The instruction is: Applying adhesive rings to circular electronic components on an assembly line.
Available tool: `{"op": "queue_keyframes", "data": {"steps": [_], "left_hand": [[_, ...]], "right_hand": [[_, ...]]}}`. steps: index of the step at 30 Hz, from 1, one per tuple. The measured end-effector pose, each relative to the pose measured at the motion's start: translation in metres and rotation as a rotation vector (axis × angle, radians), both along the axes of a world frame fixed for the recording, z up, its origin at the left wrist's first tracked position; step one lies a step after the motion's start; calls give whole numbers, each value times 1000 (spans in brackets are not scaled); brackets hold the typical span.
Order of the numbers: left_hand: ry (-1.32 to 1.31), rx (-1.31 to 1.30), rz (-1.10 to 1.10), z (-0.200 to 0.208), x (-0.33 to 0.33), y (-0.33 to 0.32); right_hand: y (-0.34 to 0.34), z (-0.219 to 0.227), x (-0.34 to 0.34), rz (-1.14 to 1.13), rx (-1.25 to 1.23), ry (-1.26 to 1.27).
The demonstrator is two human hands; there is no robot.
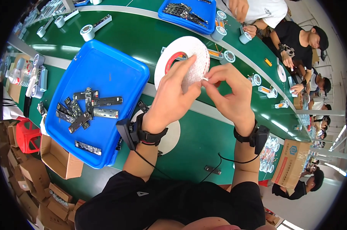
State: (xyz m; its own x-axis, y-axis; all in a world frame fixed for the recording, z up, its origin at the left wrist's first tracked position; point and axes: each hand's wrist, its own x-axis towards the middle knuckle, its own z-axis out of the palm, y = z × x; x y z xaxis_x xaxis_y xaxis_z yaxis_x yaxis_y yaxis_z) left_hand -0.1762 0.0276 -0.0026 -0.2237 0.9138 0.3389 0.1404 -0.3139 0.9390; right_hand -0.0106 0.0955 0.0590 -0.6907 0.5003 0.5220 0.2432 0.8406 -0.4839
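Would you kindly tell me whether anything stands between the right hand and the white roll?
Nothing visible does: the right hand is at the edge of the white roll, pinching a small white piece there. The left hand holds the roll, its thumb beside that piece rather than in the way.

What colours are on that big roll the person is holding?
The roll is white with small red marks; best seen in the head view.

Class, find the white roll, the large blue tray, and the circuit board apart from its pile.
White roll [185, 45]: head view, on its flat face.
Large blue tray [110, 69]: head view, on its bare floor.
Circuit board [88, 148]: head view, on its middle.
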Motion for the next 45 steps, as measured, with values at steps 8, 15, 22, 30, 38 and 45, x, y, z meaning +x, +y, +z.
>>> {"op": "queue_keyframes", "data": {"steps": [8,15,22,30,38,45], "left_hand": [[-212,-121,180,-7,11,3],[-460,34,226,-7,6,4],[-481,14,214,-3,9,2],[-470,51,221,-8,8,7],[-490,0,196,-7,8,5],[-263,-104,11,-1,12,0]], "right_hand": [[22,-12,4,170,-745,728],[158,-104,13,-650,-840,571],[175,-136,-30,-743,-711,102],[179,-149,-49,-841,-197,-352],[210,-142,-18,-828,-86,-570],[43,-55,10,-317,-428,314]]}}
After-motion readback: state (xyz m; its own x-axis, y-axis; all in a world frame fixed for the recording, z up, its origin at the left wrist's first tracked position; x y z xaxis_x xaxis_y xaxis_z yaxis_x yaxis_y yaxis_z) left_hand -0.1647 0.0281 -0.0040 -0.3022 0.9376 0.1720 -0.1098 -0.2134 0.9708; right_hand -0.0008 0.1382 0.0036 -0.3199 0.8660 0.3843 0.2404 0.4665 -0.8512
